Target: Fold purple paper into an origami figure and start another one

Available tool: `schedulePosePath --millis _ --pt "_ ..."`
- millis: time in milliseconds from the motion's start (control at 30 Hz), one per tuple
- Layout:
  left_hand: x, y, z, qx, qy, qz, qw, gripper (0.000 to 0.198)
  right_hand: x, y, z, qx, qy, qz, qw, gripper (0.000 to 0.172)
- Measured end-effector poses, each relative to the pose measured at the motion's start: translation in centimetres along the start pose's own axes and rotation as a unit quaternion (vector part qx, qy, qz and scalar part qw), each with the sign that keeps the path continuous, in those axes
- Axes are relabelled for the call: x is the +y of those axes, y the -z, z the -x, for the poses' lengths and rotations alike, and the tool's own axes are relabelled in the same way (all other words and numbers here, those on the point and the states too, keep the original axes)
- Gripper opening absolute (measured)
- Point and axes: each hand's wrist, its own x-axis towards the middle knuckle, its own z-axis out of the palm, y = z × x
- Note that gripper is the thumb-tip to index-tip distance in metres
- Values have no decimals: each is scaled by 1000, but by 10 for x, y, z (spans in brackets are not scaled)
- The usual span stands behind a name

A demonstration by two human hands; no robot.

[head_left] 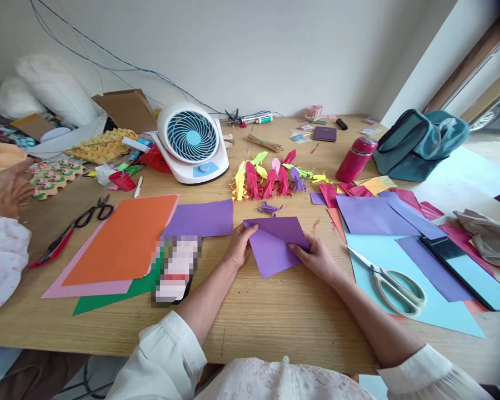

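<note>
Between my two hands is a sheet of purple paper (270, 253), partly folded over so that one flap lies across it. My left hand (240, 244) pinches its upper left corner, thumb on top. My right hand (314, 256) grips the right side, with the thumb pressing on the fold. Just beyond the sheet lies a small purple folded paper figure (270, 208). Farther back is a group of folded paper figures (269, 180) in yellow, red, green, pink and purple. A flat purple sheet (202, 218) rests beside my left hand.
White-handled scissors (400, 289) and a paper cutter (462, 266) lie right on coloured sheets. Orange paper (125, 239), a phone (177, 269) and red-black shears (70, 233) are left. A fan (191, 139), red bottle (356, 158) and teal bag (420, 144) stand behind. Another person's hand (8, 186) is far left.
</note>
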Motion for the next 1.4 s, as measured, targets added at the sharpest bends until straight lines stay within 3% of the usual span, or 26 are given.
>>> schedulePosePath --millis 233,400,600,733,833,967,1200,1400 --pt "5 4 0 -23 -50 -5 998 27 4 6 -4 44 -22 -146 988 23" --pt "10 6 2 -55 -76 -22 995 26 7 15 -2 -18 -15 -179 983 25" --pt "11 9 1 -64 -107 -69 990 29 9 26 -4 -6 87 -89 992 14" --pt "17 16 -4 -70 -140 -131 979 15 14 29 -5 -4 149 39 988 30" --pt "21 23 -8 -97 -175 -233 952 10 19 31 -6 -18 155 102 982 44" --pt "22 30 -9 -146 -206 -430 867 27 24 34 -8 -23 143 120 982 49" --pt "33 28 -6 -200 -116 -466 854 32 28 42 -11 -2 137 128 982 47" --pt "25 18 1 -149 -150 -503 838 17 25 37 -10 -28 155 90 983 45"
